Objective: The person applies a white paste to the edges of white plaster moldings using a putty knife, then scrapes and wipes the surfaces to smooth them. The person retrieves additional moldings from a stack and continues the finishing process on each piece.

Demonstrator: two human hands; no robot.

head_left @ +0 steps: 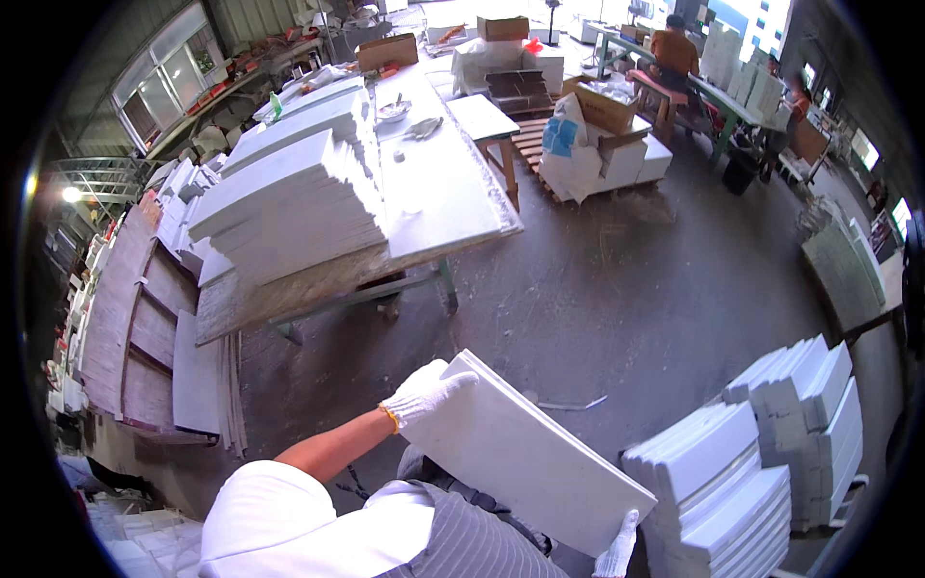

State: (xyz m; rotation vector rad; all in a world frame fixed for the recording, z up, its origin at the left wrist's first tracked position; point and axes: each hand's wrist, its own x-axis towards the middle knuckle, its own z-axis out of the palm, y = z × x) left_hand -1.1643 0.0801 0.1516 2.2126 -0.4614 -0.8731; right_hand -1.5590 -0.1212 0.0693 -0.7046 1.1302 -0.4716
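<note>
I hold a white rectangular board (525, 448) tilted in front of my body. A second edge along its upper side suggests two boards lying face to face. My left hand (427, 393), in a white knit glove with a yellow cuff, grips the upper left corner. At the lower right corner my right hand (618, 549), also gloved in white, is closed on the board with its thumb along the edge. The rest of that hand is hidden. Close by on the right stands a stack of white boards (708, 443), almost touching the held board's corner.
A worktable (453, 188) ahead on the left carries tall stacks of white boards (279, 188). Another stack (819, 405) stands at far right. Farther off are a pallet (532, 144) with cartons and a seated person (674, 50). A thin strip (570, 406) lies on the grey floor (617, 289).
</note>
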